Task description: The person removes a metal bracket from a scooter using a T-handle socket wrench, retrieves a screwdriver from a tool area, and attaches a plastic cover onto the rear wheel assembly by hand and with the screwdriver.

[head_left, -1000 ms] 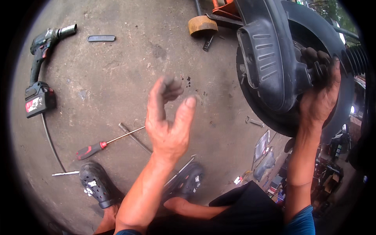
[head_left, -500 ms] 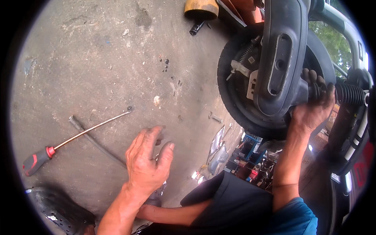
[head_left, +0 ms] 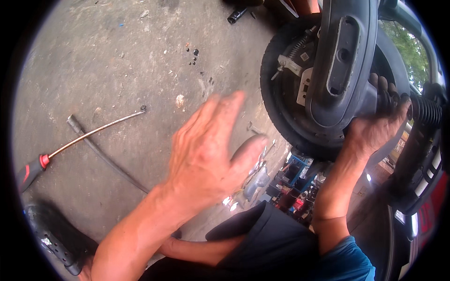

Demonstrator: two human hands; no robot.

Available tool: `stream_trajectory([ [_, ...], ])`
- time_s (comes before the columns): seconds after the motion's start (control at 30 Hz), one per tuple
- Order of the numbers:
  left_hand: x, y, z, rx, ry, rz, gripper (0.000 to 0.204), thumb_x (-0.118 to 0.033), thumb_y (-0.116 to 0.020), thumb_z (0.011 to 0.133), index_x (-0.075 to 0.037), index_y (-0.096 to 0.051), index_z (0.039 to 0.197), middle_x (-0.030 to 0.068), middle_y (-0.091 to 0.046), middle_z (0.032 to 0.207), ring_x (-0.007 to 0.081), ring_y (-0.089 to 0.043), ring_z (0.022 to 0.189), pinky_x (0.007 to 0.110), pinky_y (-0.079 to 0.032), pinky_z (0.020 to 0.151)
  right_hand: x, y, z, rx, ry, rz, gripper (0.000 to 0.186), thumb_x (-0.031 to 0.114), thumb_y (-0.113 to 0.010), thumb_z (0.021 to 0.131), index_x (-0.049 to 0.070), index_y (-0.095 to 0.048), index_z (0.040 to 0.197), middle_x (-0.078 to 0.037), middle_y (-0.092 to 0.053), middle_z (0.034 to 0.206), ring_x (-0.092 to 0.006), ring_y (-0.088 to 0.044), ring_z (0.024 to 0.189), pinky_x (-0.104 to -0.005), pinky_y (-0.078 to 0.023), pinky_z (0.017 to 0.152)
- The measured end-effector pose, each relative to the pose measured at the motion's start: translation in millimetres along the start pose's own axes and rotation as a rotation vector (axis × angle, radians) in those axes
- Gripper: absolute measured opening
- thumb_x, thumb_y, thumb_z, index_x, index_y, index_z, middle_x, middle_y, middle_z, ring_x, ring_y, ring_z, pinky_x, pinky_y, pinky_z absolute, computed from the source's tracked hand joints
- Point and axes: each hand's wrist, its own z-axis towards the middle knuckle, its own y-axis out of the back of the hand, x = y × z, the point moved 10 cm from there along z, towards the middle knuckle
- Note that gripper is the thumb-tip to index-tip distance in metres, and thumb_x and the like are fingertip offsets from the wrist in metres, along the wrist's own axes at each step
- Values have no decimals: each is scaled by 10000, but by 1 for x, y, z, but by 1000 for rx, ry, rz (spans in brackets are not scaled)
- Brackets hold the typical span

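Observation:
My right hand (head_left: 377, 129) wraps its fingers round the lower end of a black ribbed shock absorber (head_left: 425, 113). Beside it is a scooter's wheel with a black tyre (head_left: 273, 96), partly covered by a black swingarm (head_left: 321, 89). A metal brake lever (head_left: 290, 65) with a spring shows on the wheel's hub side. My left hand (head_left: 206, 150) hangs over the floor, empty, its thumb held away from the stretched fingers. To its left a red-and-black screwdriver (head_left: 89, 135) lies across a long dark rod (head_left: 105, 159).
A black socket (head_left: 237, 15) lies at the far edge, near several dark small parts (head_left: 195, 52). A small bolt-like metal piece (head_left: 253, 127) is by the tyre. Cluttered tools (head_left: 295, 187) lie below the wheel. My black shoe (head_left: 56, 236) is at lower left.
My left hand has moved up and to the right, toward the wheel, with its fingers straighter. My right hand keeps its hold on the shock absorber. The view has shifted slightly.

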Motion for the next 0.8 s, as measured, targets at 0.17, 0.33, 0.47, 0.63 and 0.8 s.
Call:
stream_trajectory([
  [0.17,-20,-29,33,-106,-20,-129,637,-259,-715,759,93,-428,1205,228,-582,996,298,-601,888,379,-491,737,-3,10,1,20,53,-74,332,286,-542,910,-13,-510,1050,-174,-567,1006,-267,-551,997,-407,-433,921],
  [0.33,-49,-58,77,48,-61,-307,480,-251,-703,764,118,-493,989,254,-620,714,358,-651,691,396,-527,651,-3,-8,-5,68,39,19,259,233,-529,921,4,-532,1042,-107,-574,953,-189,-549,929,-321,-443,856],
  [0.47,-41,-68,82,141,20,-295,417,-221,-706,752,109,-517,923,255,-619,697,370,-649,691,413,-518,658,0,12,-2,-114,100,-128,255,234,-527,922,-1,-551,1021,-102,-576,944,-185,-550,924,-310,-447,856],
  [0.63,-39,-76,85,192,55,-441,462,-227,-716,734,107,-511,980,266,-620,775,375,-641,764,432,-502,707,0,17,3,-125,96,-147,248,227,-526,921,-8,-571,988,-94,-571,907,-178,-561,876,-303,-469,821],
  [0.8,-36,-28,31,-538,-178,-301,788,-231,-736,732,69,-306,1320,176,-473,1162,261,-479,1098,369,-382,940,-5,21,7,-136,115,-166,255,237,-534,917,-6,-574,983,-89,-569,893,-172,-562,854,-299,-471,807],
])
